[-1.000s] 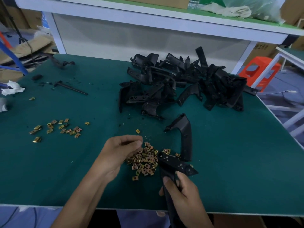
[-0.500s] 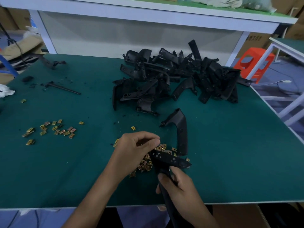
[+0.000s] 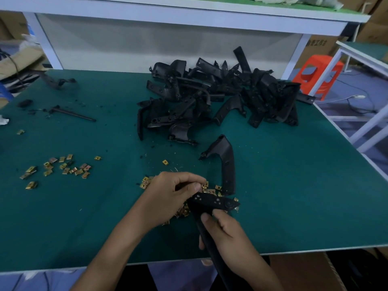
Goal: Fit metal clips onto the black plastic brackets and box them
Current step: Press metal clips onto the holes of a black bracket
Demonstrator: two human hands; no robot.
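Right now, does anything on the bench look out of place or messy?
Nothing looks damaged. Black crumbs litter the mat beside the thin rod, and one clip lies alone at the far left edge, apart from the loose clip group.

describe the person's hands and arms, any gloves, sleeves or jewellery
Both are bare. The left hand and right hand wear no gloves, and no ring shows on the fingers in view. The left forearm and right forearm are uncovered to the frame's edge: no sleeve, watch or wristband is visible.
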